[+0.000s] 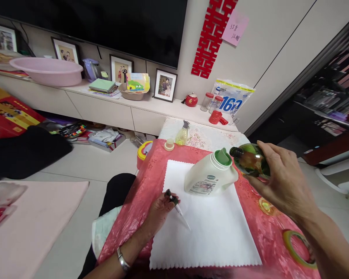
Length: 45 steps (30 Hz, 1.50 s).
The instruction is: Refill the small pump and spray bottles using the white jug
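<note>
My right hand [282, 178] grips a dark green glass bottle [251, 159], tipped on its side. The bottle's black threaded neck is close to the green pouring spout [222, 157] of a white plastic jug [202, 176]; whether they touch I cannot tell. Low over the white sheet [218, 232], my left hand [159, 211] pinches a dropper [176, 205] by its black top, the clear pointed tube slanting down to the right. The jug stands upright on the sheet, its label facing me.
A spray bottle [182, 133] and a round cap [169, 144] stand beyond the sheet. Tape rolls [298, 248] lie on the red plastic cover [133, 205] at right. Behind, a long cabinet [104, 106] carries picture frames, a pink basin [48, 71] and jars.
</note>
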Each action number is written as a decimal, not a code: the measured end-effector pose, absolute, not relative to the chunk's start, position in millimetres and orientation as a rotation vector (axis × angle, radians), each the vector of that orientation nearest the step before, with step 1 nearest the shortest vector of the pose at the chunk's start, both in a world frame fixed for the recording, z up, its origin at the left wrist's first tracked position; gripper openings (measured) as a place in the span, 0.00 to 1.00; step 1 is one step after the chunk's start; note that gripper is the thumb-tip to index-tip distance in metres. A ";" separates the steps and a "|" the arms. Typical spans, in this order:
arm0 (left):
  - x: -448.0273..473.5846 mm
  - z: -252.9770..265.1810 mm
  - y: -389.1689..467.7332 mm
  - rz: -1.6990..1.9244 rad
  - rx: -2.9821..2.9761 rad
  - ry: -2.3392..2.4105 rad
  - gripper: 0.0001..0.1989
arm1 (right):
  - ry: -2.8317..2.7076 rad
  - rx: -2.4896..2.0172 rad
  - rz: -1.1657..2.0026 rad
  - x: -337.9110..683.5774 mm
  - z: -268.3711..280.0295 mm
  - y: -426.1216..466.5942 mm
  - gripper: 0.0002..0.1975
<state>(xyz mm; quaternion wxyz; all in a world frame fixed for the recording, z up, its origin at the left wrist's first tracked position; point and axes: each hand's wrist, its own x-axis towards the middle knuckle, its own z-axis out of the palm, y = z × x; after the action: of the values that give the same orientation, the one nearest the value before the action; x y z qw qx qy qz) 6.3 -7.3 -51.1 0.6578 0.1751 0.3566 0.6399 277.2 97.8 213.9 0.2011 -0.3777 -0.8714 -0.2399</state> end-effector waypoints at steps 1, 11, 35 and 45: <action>6.4 -51.1 -7.2 1.452 0.398 0.808 0.22 | -2.447 -1.053 -0.683 276.7 215.0 98.3 0.34; 6.8 -56.9 -6.3 1.456 0.419 0.793 0.21 | -2.493 -1.060 -0.814 277.9 216.6 102.8 0.33; 6.5 -60.4 -6.2 1.447 0.407 0.791 0.22 | -2.492 -1.087 -1.137 266.3 227.6 98.1 0.31; 6.7 -61.8 -5.2 1.450 0.413 0.774 0.21 | -2.504 -1.015 -1.183 266.1 229.4 98.8 0.30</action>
<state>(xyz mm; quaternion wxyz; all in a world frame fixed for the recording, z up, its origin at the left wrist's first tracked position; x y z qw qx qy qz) 6.7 -5.2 -61.8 0.6618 0.1826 0.3425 0.6414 266.1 98.8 229.4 0.0958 -0.3426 -0.8451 -0.3992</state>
